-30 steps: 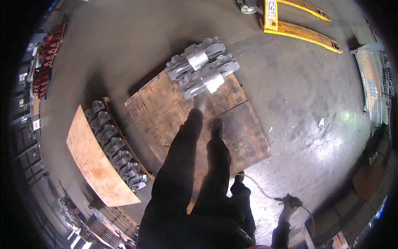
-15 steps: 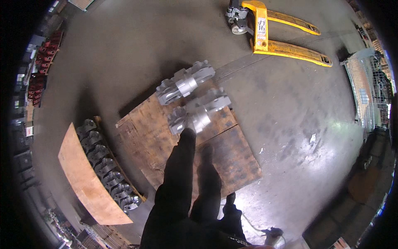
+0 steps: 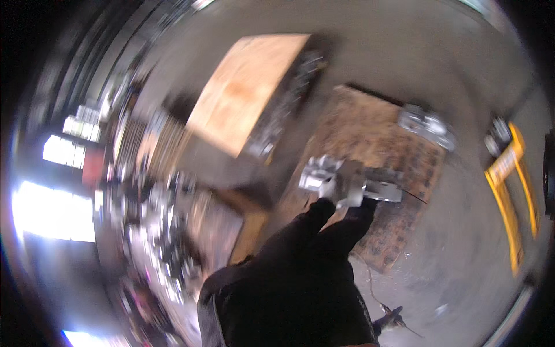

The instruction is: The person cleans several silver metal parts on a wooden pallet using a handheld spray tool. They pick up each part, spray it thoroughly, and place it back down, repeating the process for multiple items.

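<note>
A heavy casting (image 3: 347,184) rides at arm's length over the pallet (image 3: 378,144) as my view swings hard.

Both dark sleeves run up from the lower edge and meet at the grey metal casting. The left hand (image 3: 328,188) and right hand (image 3: 357,195) look closed on its middle, though blur hides the fingers and I cannot tell how firmly they clamp. The part hangs above the pallet's near half, well apart from a second casting (image 3: 426,124) on the far corner. A board (image 3: 245,92) with a row of dark parts lies to the left, a yellow pallet truck (image 3: 511,196) to the right. I judge the risk to be a slip: the part overhangs both hands, so a fast turn could twist it loose onto the planks or a foot. A cable (image 3: 370,283) on the floor could also snag a step.
</note>
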The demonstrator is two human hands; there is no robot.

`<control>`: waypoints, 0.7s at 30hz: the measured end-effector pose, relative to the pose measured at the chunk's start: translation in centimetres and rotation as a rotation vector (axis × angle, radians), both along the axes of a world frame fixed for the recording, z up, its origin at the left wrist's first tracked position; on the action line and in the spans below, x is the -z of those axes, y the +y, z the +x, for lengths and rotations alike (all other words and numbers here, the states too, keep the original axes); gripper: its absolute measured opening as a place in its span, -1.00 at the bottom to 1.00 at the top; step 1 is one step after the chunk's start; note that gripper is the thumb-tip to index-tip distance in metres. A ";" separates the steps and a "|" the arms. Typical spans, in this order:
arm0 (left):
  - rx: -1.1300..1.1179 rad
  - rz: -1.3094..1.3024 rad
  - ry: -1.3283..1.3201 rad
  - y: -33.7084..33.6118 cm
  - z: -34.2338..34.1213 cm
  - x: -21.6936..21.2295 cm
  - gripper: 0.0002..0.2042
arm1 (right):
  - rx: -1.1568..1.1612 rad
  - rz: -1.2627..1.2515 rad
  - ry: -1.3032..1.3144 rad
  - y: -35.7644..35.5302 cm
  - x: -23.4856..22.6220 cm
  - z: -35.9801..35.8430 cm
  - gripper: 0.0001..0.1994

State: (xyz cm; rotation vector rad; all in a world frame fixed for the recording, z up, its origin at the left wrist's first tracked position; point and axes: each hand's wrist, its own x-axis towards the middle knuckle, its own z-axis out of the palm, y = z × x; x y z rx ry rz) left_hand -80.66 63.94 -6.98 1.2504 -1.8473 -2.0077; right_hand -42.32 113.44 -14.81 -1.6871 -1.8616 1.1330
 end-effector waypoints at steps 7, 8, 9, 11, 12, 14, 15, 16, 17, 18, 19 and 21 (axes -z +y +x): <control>-0.414 -0.052 0.057 -11.3 19.2 -5.3 -0.51 | -0.312 -0.045 0.250 3.0 -7.2 -7.9 -0.50; -0.389 -0.161 -0.115 -11.4 21.1 -8.7 -0.44 | -0.328 -0.011 0.252 2.9 -7.7 -8.3 -0.50; -0.464 -0.183 -0.163 -12.9 25.6 -8.5 -0.44 | -0.367 -0.006 0.235 2.1 -8.1 -8.3 -0.51; -0.615 -0.242 -0.264 -16.5 33.5 -8.3 -0.43 | -0.461 -0.020 0.195 -0.2 -8.6 -7.3 -0.51; -0.616 -0.223 -0.288 -17.5 36.6 -12.2 -0.45 | -0.495 -0.023 0.187 -1.8 -9.0 -7.4 -0.51; -0.737 -0.315 -0.418 -22.2 43.8 -8.2 -0.47 | -0.596 -0.046 0.138 -6.1 -9.0 -7.1 -0.52; -0.826 -0.477 -0.325 -23.1 45.9 -9.7 -0.53 | -0.628 -0.044 0.132 -8.2 -8.9 -6.7 -0.52; -0.867 -0.742 -0.419 -24.0 48.2 -11.3 -0.59 | -0.664 -0.041 0.125 -10.1 -9.0 -6.5 -0.52; -0.928 -1.006 -0.560 -24.9 50.8 -14.4 -0.66 | -0.699 -0.039 0.118 -12.3 -8.8 -6.0 -0.52; -0.894 -1.118 -0.705 -27.0 55.0 -14.5 -0.71 | -0.759 -0.052 0.103 -15.2 -8.8 -5.7 -0.52; -0.860 -1.218 -0.836 -29.3 58.2 -14.0 -0.76 | -0.809 -0.050 0.100 -18.0 -9.2 -5.6 -0.52; -0.866 -1.123 -0.764 -33.0 67.8 -5.6 -0.84 | -0.960 -0.075 0.063 -24.5 -9.6 -5.5 -0.52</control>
